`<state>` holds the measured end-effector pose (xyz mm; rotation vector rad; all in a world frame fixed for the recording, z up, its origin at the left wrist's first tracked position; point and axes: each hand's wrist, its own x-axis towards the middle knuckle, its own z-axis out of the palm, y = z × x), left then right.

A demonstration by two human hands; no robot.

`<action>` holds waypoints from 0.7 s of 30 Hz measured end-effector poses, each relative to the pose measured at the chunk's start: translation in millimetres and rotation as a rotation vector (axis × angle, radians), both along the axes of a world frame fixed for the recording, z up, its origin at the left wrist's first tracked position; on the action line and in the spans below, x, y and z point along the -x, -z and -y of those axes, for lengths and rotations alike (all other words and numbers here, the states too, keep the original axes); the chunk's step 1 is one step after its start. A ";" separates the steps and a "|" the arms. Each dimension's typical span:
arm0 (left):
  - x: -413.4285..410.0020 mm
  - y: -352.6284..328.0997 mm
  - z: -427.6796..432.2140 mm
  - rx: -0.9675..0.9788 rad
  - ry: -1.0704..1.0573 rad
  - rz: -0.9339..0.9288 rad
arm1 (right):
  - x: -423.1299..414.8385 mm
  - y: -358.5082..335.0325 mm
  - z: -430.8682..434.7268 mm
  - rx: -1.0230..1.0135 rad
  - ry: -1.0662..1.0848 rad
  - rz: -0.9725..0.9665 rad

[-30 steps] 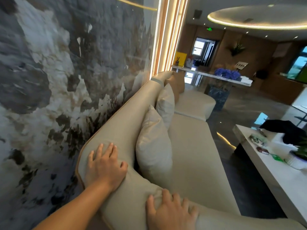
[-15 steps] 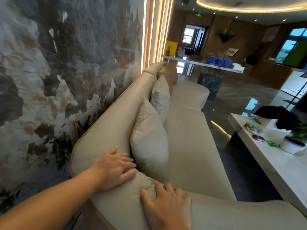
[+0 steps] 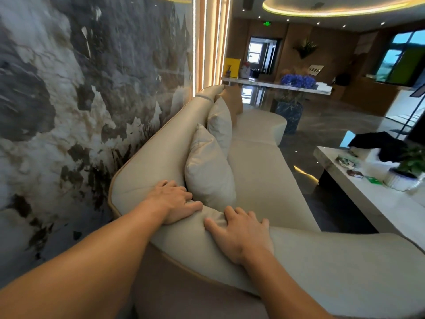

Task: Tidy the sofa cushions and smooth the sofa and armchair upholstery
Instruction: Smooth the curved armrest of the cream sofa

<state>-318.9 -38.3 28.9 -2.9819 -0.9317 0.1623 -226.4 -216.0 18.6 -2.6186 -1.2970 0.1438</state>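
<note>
A long beige leather sofa (image 3: 259, 176) runs away from me along the wall. Two beige cushions lean on its backrest: a near cushion (image 3: 208, 171) and a far cushion (image 3: 220, 123), with a tan cushion (image 3: 232, 97) beyond them. My left hand (image 3: 172, 201) lies flat on the rounded corner of the backrest, fingers curled over its inner edge beside the near cushion. My right hand (image 3: 239, 231) presses palm down on the padded armrest, fingers spread. Neither hand holds anything.
A marbled wall panel (image 3: 80, 88) stands close behind the sofa on the left. A white coffee table (image 3: 368, 196) at the right carries a potted plant (image 3: 409, 166), a black cloth and small items. A counter with blue flowers (image 3: 297, 80) stands at the far end.
My left hand has slid from the top of the backrest down and right to its inner edge by the near cushion. My right hand stays on the armrest. The view has pulled back.
</note>
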 end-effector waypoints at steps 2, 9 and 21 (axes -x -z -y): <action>9.3 1.1 16.2 -0.005 -0.010 0.007 | 6.2 1.8 13.6 -0.010 0.002 -0.005; 30.4 9.7 58.9 0.080 -0.117 0.014 | 19.5 0.1 46.6 0.005 -0.004 -0.030; 27.0 8.9 65.2 -0.044 -0.134 0.209 | 14.0 -0.7 37.7 0.000 0.008 -0.029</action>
